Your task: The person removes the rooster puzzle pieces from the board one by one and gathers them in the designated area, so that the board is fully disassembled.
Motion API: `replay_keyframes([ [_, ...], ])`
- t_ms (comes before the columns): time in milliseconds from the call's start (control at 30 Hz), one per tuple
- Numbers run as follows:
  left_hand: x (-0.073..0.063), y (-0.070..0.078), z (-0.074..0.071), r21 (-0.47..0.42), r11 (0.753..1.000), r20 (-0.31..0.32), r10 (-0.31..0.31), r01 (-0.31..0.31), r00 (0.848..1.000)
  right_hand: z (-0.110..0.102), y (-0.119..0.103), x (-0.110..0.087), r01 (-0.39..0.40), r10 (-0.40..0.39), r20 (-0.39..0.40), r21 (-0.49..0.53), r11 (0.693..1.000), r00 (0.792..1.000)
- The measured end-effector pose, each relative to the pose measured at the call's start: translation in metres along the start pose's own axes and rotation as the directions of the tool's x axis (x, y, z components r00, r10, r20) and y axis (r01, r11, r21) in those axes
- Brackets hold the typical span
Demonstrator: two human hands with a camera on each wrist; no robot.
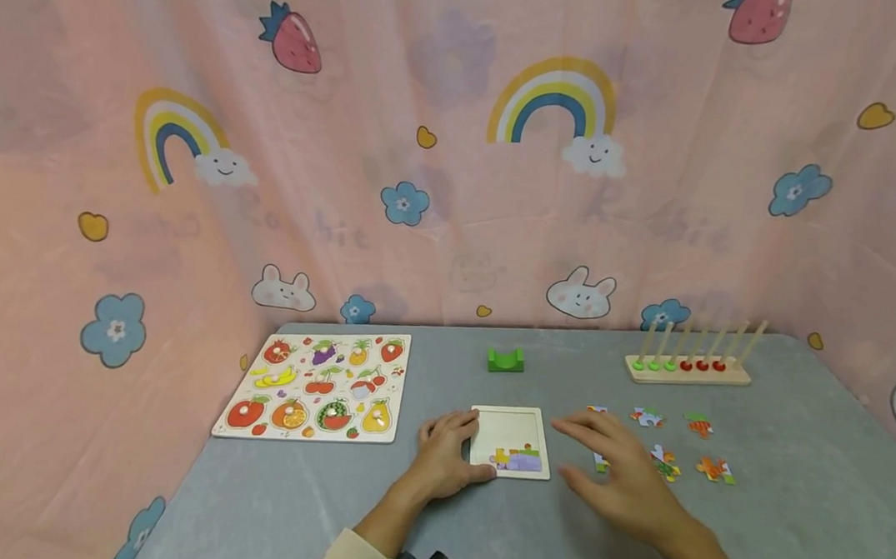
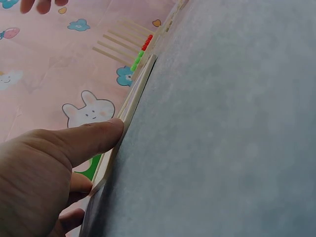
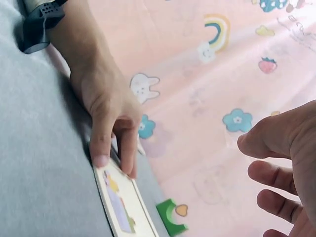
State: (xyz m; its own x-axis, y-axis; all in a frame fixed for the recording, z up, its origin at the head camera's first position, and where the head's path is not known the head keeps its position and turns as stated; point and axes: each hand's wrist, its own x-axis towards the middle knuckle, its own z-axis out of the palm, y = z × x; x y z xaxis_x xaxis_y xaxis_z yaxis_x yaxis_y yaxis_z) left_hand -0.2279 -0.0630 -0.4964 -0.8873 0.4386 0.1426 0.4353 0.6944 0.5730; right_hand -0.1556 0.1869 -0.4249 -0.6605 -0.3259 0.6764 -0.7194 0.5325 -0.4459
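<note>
A small square wooden puzzle tray [image 1: 503, 430] lies on the table, with joined purple, yellow and green jigsaw pieces [image 1: 522, 459] along its near side. My left hand [image 1: 446, 458] holds the tray's left side, thumb at the near corner and fingers along the far part; the left wrist view shows the thumb [image 2: 101, 138] on the rim. To the right of the tray, my right hand [image 1: 620, 476] hovers with thumb and fingers apart and nothing between them. It partly hides several loose jigsaw pieces, among them an orange one [image 1: 716, 470] and a blue-and-white one [image 1: 648, 417].
At the far left lies a fruit peg puzzle board [image 1: 323, 427]. A green block with a curved notch [image 1: 505, 361] stands behind the tray. A wooden peg rack [image 1: 688, 374] with green and red beads is at the back right, before a pink patterned curtain [image 1: 447, 254].
</note>
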Motion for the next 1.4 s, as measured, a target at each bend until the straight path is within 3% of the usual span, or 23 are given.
replay_keyframes([
  [200, 0.0, 0.0, 0.001, 0.013, 1.0, -0.005, 0.0, 0.0, 1.0, 0.019, 0.002, 0.011, 0.024, -0.023, -0.032, 0.046, 0.999, 0.999],
  [633, -0.001, -0.001, 0.0, 0.018, 1.0, -0.016, 0.005, -0.005, 1.0, 0.054, 0.013, 0.014, -0.081, 0.084, -0.046, 0.053, 0.995, 0.995],
  [967, 0.0, 0.0, 0.0, 0.029, 1.0, -0.001, 0.002, -0.002, 1.0, 0.079, 0.028, 0.005, -0.144, 0.144, -0.016, 0.006, 0.99, 0.989],
  [1200, 0.001, 0.0, 0.0, 0.025, 1.0, -0.007, 0.007, -0.007, 1.0, 0.085, 0.033, -0.003, -0.177, 0.177, 0.002, -0.03, 0.984, 0.984],
  [1400, 0.0, 0.0, -0.001, 0.02, 1.0, -0.008, 0.005, -0.005, 1.0, 0.088, 0.033, -0.006, -0.225, 0.228, 0.073, -0.047, 0.973, 0.971],
])
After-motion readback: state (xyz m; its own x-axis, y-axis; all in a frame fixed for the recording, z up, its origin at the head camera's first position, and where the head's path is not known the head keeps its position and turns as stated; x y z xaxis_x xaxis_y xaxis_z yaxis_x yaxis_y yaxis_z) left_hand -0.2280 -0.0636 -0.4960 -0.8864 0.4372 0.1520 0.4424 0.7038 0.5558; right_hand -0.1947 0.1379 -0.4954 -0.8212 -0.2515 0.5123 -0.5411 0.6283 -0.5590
